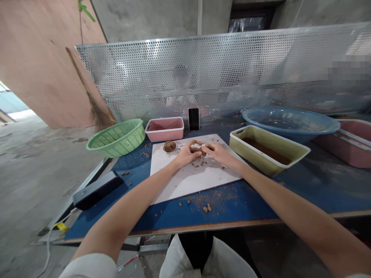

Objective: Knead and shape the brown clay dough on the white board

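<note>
Over a white board (188,183), both hands meet around a brown, earthy-looking piece (199,151), partly hidden by the fingers. My left hand (188,154) curls around its left side, thumb along the near edge. The fingertips of my right hand (218,153) press together on its right end. A round brown lump (169,146) with a dark crack rests on the board left of my left hand. Brown crumbs (199,164) lie scattered below the hands.
Behind the board stand a phone (194,119) and a pink bin (165,134). At left are a green basket (116,143) and a black-and-grey box (98,189). An olive bin (261,156) holding brown liquid, a blue basin (290,116) and another pink bin (344,144) stand right. Perforated metal (139,77) borders the back.
</note>
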Motion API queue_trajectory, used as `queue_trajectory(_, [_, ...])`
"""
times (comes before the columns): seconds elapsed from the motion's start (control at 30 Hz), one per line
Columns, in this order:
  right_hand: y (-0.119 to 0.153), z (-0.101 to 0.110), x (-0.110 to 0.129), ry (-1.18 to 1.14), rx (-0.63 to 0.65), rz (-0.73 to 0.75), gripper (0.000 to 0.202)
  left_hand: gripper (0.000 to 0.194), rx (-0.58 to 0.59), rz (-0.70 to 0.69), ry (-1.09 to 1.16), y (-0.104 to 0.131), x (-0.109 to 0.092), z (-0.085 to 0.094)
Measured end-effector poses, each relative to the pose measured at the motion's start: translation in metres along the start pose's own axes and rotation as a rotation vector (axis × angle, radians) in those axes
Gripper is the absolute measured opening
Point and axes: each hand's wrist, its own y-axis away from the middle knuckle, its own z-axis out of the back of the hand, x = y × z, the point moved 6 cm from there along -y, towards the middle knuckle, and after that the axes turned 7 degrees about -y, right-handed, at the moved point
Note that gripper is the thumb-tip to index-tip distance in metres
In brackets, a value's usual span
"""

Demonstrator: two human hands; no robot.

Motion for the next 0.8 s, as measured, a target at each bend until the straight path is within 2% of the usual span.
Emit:
queue_trajectory(0.17, [0.002,-0.001,0.004,0.001,0.018,0.007,0.051,0.070,0.011,-0.007,-0.028,0.000,0.001,0.000])
queue_trajectory(0.4, [-0.002,0.000,-0.011,0.015,0.015,-0.001,0.063,0.072,-0.020,-0.023,-0.044,-0.001,0.002,0.002])
queue_trajectory(0.6, [-0.001,0.001,-0.012,0.006,0.018,-0.063,0.054,0.071,-0.029,-0.017,-0.073,-0.003,0.003,0.001])
queue_trajectory(0.8, [-0.004,0.002,-0.013,-0.049,-0.018,-0.032,0.048,0.067,-0.009,-0.045,-0.141,-0.002,0.001,-0.001])
